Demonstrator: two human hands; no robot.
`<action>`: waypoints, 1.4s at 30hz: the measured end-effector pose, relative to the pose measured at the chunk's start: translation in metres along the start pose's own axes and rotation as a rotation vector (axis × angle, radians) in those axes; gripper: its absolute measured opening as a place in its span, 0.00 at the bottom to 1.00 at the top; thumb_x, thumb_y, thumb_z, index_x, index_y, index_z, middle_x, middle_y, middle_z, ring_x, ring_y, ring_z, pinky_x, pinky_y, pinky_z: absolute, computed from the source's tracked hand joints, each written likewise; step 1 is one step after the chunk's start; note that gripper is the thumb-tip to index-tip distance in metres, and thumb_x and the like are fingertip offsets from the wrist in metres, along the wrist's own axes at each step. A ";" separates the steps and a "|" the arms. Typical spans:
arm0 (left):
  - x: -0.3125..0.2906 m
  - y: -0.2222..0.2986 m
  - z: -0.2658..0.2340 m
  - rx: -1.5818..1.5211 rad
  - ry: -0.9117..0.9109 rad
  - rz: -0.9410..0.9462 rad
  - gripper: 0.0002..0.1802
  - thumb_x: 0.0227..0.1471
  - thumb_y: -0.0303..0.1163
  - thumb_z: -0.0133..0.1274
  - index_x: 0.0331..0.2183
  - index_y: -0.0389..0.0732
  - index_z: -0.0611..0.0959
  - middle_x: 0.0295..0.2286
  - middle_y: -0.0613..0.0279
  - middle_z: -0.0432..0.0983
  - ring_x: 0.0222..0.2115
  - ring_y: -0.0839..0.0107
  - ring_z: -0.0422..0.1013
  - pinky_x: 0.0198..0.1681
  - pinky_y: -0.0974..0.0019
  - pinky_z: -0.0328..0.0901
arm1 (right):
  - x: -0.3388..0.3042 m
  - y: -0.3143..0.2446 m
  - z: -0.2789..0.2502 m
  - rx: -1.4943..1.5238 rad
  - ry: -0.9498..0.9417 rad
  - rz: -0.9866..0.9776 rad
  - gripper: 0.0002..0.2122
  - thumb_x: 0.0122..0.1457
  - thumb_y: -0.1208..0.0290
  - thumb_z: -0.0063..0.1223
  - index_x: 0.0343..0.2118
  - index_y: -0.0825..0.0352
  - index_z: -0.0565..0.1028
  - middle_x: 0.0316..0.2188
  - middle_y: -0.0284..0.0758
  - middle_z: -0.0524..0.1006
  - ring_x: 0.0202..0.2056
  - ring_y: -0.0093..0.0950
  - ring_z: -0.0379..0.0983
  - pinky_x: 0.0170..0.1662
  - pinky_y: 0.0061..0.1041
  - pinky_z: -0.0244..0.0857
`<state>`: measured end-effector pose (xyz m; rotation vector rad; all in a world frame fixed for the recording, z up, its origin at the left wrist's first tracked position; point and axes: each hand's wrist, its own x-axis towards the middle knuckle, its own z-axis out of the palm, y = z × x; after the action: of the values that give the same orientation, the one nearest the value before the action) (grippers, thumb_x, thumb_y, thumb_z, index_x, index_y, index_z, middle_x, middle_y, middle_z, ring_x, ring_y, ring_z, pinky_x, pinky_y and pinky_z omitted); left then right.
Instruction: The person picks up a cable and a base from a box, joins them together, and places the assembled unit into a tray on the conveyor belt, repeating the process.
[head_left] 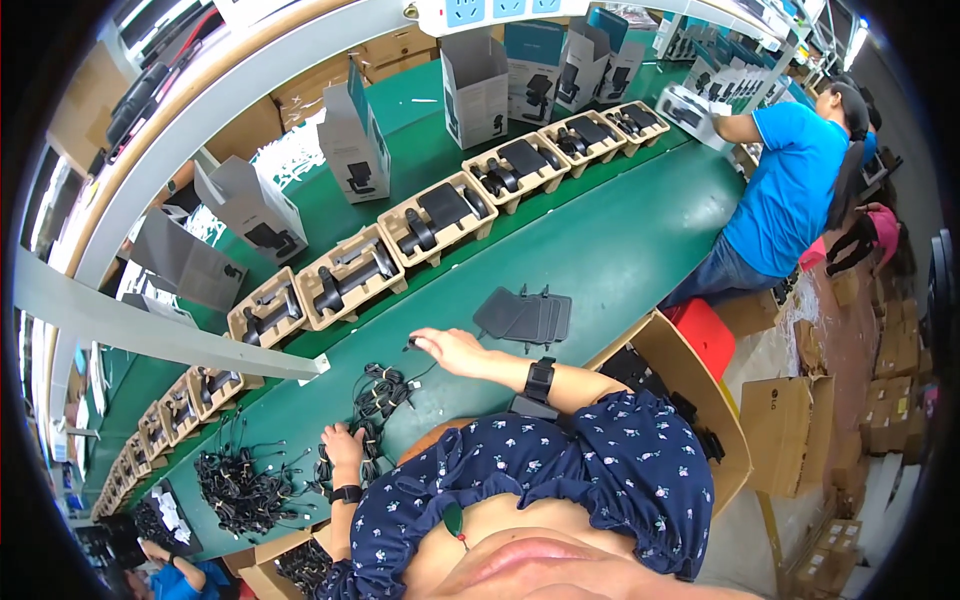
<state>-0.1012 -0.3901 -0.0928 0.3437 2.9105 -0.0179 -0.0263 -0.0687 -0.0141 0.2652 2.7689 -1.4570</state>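
Observation:
My right hand (452,352) is out over the green bench, thumb and fingers pinched on a small black cable end (412,343). A thin dark cable runs nearby towards a coiled black cable bundle (382,390). Lower left, my left hand (343,445) lies among coiled black cables (368,440), its fingers slightly apart and nothing visible between them. A big tangled pile of black cables (240,490) is farther left. Right of my right hand, flat black plates (524,316) lie on the bench.
Beige moulded trays (437,220) with black stand parts line the bench's far side. Printed cartons (475,90) stand behind them. A metal post (160,320) crosses at left. An open carton (735,450) is by my right elbow. A co-worker in blue (800,190) handles a box at right.

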 end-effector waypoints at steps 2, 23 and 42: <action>-0.004 0.001 -0.008 -0.003 -0.101 0.106 0.27 0.37 0.46 0.58 0.36 0.39 0.72 0.36 0.51 0.64 0.41 0.53 0.61 0.40 0.55 0.61 | 0.001 -0.001 -0.009 0.091 0.033 0.087 0.16 0.59 0.57 0.33 0.45 0.58 0.68 0.36 0.43 0.74 0.38 0.43 0.69 0.42 0.38 0.63; -0.047 -0.003 -0.004 -0.084 -0.165 0.011 0.33 0.37 0.52 0.55 0.39 0.37 0.66 0.36 0.48 0.68 0.33 0.51 0.69 0.33 0.55 0.65 | 0.128 0.023 -0.083 -0.251 0.513 0.074 0.12 0.57 0.62 0.37 0.38 0.57 0.71 0.26 0.46 0.74 0.31 0.44 0.71 0.34 0.41 0.64; 0.016 0.035 0.047 0.025 -0.123 0.034 0.40 0.30 0.58 0.57 0.38 0.35 0.66 0.27 0.45 0.74 0.30 0.49 0.71 0.33 0.54 0.65 | 0.178 0.056 -0.045 -0.498 0.647 0.129 0.06 0.49 0.74 0.39 0.31 0.66 0.67 0.26 0.37 0.75 0.29 0.31 0.73 0.30 0.29 0.67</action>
<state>-0.0983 -0.3540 -0.1414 0.3825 2.7841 -0.0673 -0.1904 0.0257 -0.0483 1.0290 3.3811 -0.6839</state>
